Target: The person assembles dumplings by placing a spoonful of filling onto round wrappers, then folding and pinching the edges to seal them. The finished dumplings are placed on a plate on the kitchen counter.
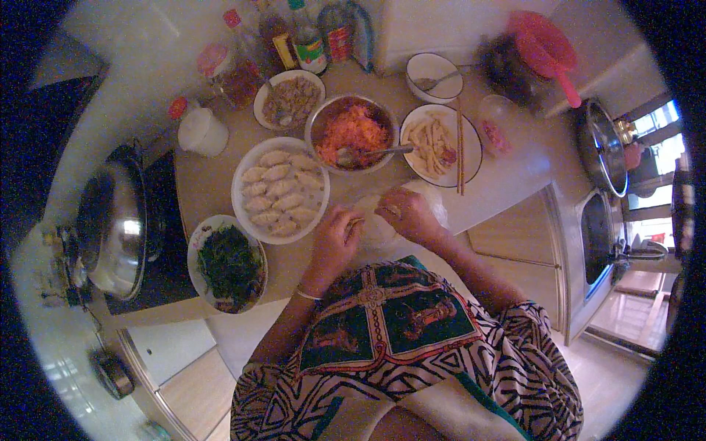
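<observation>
My left hand [335,238] and my right hand [410,216] are close together at the counter's front edge, fingers curled over a pale, thin sheet or clear plastic [372,223]; what lies within the fingers is too blurred to tell. Just left of my left hand stands a white round tray [237,193] with several folded dumplings [284,187]. Behind my hands is a steel bowl [310,143] of shredded orange filling [356,132] with a spoon in it. To its right, a dark-rimmed plate [469,138] holds pale strips of food, with chopsticks [460,149] lying across it.
An oval plate [196,270] of chopped greens sits front left, beside a steel wok [118,231] on the stove. Behind are a bowl of minced filling [292,99], bottles [306,47], a white bowl with a spoon [433,77] and a red colander [543,41]. A sink [598,242] is at right.
</observation>
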Available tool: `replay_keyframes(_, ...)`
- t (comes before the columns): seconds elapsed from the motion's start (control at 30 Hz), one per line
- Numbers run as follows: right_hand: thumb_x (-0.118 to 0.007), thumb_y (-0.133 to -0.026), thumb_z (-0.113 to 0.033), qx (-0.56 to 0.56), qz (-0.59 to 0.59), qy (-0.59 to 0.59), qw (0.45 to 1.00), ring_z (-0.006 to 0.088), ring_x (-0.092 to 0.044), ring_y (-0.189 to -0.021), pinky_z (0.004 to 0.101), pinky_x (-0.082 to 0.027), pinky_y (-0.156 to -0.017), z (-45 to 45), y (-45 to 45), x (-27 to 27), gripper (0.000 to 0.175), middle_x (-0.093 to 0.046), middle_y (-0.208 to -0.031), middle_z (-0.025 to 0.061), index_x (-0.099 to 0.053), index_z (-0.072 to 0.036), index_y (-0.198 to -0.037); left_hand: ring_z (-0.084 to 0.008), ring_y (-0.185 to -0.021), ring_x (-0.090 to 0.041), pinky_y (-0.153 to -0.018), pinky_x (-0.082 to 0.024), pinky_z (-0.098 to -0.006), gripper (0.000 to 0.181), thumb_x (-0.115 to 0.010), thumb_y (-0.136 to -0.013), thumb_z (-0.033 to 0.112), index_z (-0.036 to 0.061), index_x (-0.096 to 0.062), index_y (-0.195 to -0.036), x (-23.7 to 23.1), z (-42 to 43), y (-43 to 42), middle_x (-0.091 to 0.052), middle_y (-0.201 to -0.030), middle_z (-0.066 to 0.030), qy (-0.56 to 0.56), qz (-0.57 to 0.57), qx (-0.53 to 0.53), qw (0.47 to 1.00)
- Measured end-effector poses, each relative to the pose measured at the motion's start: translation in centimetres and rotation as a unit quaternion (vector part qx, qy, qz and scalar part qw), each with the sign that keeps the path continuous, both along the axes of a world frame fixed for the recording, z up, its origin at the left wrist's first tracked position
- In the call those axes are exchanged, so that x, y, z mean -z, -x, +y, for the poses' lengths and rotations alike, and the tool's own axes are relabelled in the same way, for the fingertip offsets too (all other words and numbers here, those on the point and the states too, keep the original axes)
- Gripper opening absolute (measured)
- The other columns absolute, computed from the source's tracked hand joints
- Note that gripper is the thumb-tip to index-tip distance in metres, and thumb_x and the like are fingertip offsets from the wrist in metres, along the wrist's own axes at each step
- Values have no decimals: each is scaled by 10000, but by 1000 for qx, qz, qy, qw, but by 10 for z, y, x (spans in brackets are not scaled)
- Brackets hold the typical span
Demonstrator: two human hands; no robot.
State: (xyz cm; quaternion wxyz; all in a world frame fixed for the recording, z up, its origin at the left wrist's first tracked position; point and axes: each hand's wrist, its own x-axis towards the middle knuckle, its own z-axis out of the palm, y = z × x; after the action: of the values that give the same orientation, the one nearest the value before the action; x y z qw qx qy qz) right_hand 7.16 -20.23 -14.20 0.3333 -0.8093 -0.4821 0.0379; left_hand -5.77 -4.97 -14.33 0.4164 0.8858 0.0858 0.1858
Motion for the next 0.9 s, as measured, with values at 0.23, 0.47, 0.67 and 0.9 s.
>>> replay_keyframes(0.23, -699, -773, -131, 22, 136, -29, 990, 295, -618, -699, 371, -492, -633, 4, -13, -23, 152, -643, -770, 143, -649, 1, -830, -348, -941, -582, -866, -474, -422, 235, -633, -776, 94, 39, -628, -1004, 3, -6, 8, -610, -1014, -148, -53, -19, 48, 997)
replay_keyframes(0.47, -682, -785, -120, -37, 162, -46, 985, 282, -625, -714, 376, -493, -654, 7, -14, -34, 153, -648, -793, 146, -643, 10, -856, -330, -881, -591, -827, -491, -413, 266, -649, -759, 100, 42, -616, -1016, 4, -5, 5, -618, -962, -141, -108, -43, 38, 993)
replay_keyframes(0.67, -614, -855, -251, -35, 135, -25, 990, 371, -627, -748, 456, -496, -684, 6, -15, -30, 238, -656, -834, 183, -648, -29, -936, -222, -759, -622, -675, -518, -335, 347, -691, -792, 169, 28, -570, -1086, 13, -9, 4, -641, -952, -110, 210, 62, -91, 971)
replay_keyframes(0.9, -677, -800, -162, -26, 153, -40, 987, 297, -634, -740, 383, -501, -657, 3, -13, -37, 186, -656, -820, 149, -640, 5, -873, -206, -745, -633, -669, -517, -332, 453, -715, -782, 244, 23, -552, -1141, 17, -9, -4, -653, -898, -120, 137, 108, -107, 979)
